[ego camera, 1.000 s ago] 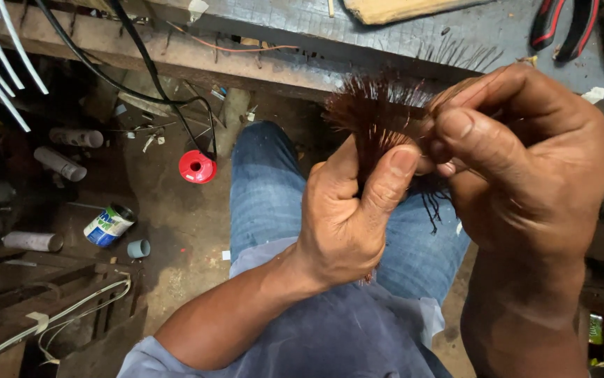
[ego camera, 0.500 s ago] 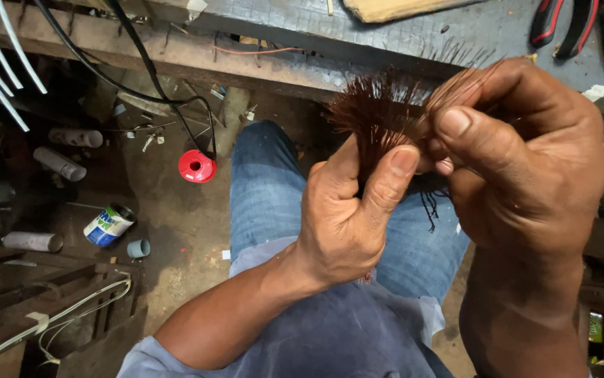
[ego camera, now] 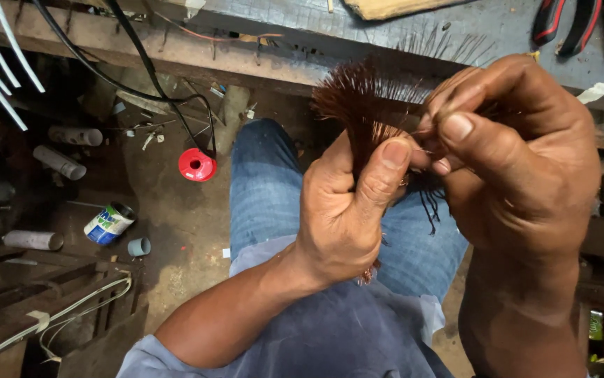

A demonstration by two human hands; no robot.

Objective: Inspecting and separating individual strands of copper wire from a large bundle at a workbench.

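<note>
My left hand [ego camera: 347, 206] is closed around a bundle of thin reddish-brown copper wire strands [ego camera: 358, 105], thumb pressed against it; the strands fan out above the fist. My right hand [ego camera: 519, 161] pinches a few of those strands between thumb and fingertips, just right of the left thumb. A short end of the bundle pokes out below the left fist. Both hands are held over my lap in blue jeans [ego camera: 267, 189].
A wooden workbench edge [ego camera: 260, 59] runs across the top, with red-handled pliers [ego camera: 561, 21] at the far right. On the dirt floor at left lie a red spool [ego camera: 197, 165], a small tin can [ego camera: 108, 224], grey pipe pieces [ego camera: 59, 162], black cable [ego camera: 148, 70] and white wires [ego camera: 1, 56].
The right hand has shifted slightly along the fanned strands near the left thumb. The left hand keeps its grip in the same place.
</note>
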